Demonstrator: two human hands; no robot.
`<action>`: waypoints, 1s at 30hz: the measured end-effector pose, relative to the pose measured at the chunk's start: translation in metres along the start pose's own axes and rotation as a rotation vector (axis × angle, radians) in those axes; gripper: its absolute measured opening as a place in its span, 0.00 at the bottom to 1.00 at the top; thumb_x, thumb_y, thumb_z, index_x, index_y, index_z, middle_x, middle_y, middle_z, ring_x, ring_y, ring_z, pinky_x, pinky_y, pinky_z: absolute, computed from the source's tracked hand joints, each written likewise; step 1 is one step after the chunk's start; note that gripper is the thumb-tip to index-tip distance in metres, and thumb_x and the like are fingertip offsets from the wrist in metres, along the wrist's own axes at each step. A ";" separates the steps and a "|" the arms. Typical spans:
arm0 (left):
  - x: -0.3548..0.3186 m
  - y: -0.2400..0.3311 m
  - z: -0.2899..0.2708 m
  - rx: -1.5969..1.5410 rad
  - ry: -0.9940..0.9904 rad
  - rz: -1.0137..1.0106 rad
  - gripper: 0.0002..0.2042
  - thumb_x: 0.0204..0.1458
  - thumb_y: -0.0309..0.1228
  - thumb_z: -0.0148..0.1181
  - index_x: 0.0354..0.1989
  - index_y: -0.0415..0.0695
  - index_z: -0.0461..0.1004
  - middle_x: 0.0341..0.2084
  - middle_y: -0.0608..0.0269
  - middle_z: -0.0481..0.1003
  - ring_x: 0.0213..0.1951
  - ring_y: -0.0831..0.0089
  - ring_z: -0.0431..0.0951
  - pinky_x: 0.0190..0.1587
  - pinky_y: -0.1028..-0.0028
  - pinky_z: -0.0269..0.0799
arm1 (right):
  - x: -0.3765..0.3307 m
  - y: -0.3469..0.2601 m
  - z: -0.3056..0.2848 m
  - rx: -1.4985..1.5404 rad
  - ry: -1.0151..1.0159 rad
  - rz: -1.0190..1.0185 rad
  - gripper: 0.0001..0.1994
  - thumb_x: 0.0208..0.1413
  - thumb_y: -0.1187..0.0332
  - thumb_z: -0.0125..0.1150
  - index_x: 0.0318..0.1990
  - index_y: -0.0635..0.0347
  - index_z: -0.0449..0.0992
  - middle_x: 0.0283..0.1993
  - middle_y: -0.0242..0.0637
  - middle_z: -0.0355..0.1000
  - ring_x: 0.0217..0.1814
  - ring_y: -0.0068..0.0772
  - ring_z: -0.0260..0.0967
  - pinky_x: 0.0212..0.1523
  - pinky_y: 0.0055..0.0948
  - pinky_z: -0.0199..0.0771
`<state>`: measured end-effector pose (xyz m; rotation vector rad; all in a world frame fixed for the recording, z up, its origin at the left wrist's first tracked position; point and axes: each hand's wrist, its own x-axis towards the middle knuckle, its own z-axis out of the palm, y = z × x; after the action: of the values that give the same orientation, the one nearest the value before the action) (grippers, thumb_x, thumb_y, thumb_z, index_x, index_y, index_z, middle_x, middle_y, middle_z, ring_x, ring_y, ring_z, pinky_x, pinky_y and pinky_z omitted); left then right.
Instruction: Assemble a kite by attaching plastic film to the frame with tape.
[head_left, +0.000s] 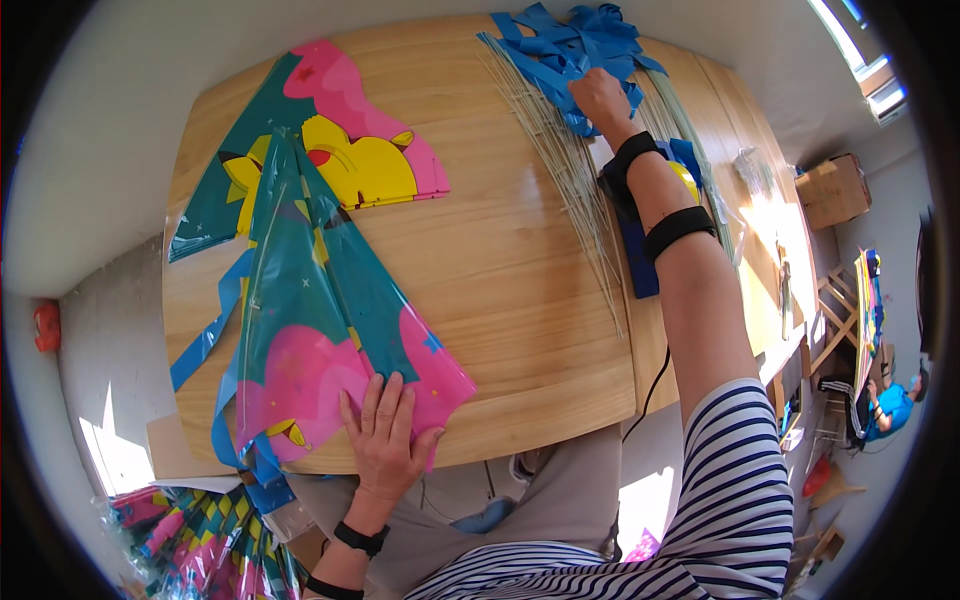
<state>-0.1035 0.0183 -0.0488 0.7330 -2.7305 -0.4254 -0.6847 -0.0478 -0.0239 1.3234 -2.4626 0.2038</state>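
Note:
My left hand [385, 435] lies flat, fingers spread, on the near corner of a teal and pink plastic kite [320, 320] with a yellow cartoon figure, pressing it on the wooden table [500, 260]. A second kite of the same print [340, 150] lies beyond it at the far left. My right hand [600, 98] reaches across to the far edge and closes its fingers on a heap of blue plastic ribbon strips [565, 45]. A fan of thin pale sticks [565, 165] lies just left of my right forearm.
A dark blue flat box [635, 260] with a yellow object sits under my right forearm. Blue tail strips [205, 335] hang off the table's left side. A bundle of folded kites [205, 535] stands on the floor at lower left. Another person in blue [890, 405] sits far right.

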 end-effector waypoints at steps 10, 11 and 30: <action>0.001 0.000 -0.001 -0.003 0.005 0.003 0.30 0.52 0.44 0.69 0.60 0.39 0.73 0.67 0.53 0.68 0.71 0.50 0.63 0.73 0.37 0.43 | 0.015 -0.007 -0.014 0.534 -0.097 0.537 0.09 0.51 0.69 0.65 0.33 0.67 0.84 0.39 0.53 0.82 0.41 0.48 0.82 0.42 0.39 0.80; 0.001 0.001 -0.002 -0.006 0.005 0.003 0.30 0.52 0.44 0.69 0.60 0.39 0.73 0.67 0.53 0.68 0.71 0.50 0.63 0.73 0.37 0.43 | 0.015 -0.003 -0.013 0.630 -0.105 0.555 0.09 0.51 0.69 0.66 0.32 0.69 0.83 0.36 0.53 0.82 0.37 0.47 0.82 0.40 0.39 0.80; 0.001 0.001 -0.001 -0.004 0.010 0.002 0.29 0.52 0.44 0.69 0.60 0.40 0.73 0.67 0.54 0.68 0.71 0.51 0.62 0.74 0.38 0.43 | 0.014 0.009 -0.037 1.302 0.047 0.584 0.09 0.53 0.72 0.72 0.40 0.62 0.81 0.32 0.36 0.81 0.32 0.29 0.77 0.34 0.35 0.74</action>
<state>-0.1040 0.0182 -0.0475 0.7287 -2.7203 -0.4252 -0.6909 -0.0431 0.0154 0.7623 -2.5538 2.1833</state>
